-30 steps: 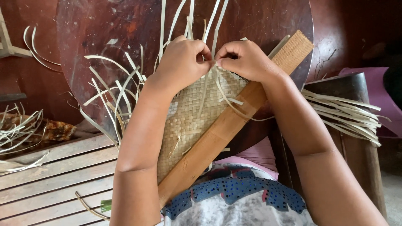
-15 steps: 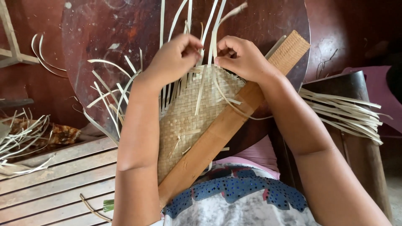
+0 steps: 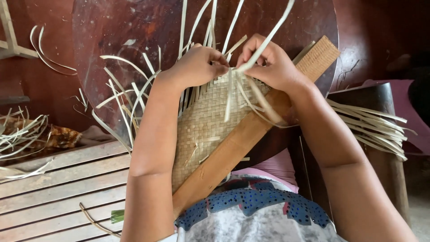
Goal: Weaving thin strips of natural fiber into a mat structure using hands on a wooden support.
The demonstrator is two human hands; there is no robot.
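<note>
Right hand [image 3: 273,67] lifted strip [image 3: 268,38]; fingers pinch it; left hand [image 3: 197,67] fingers apparently pressing mat [image 3: 201,121].

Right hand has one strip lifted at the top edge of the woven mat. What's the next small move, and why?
Probably lay that lifted strip down across the mat's open edge and press it flat. The right hand pinches it raised above the woven mat, the left hand pins the neighbouring strips at the same edge, and loose ends there stand unwoven.
</note>
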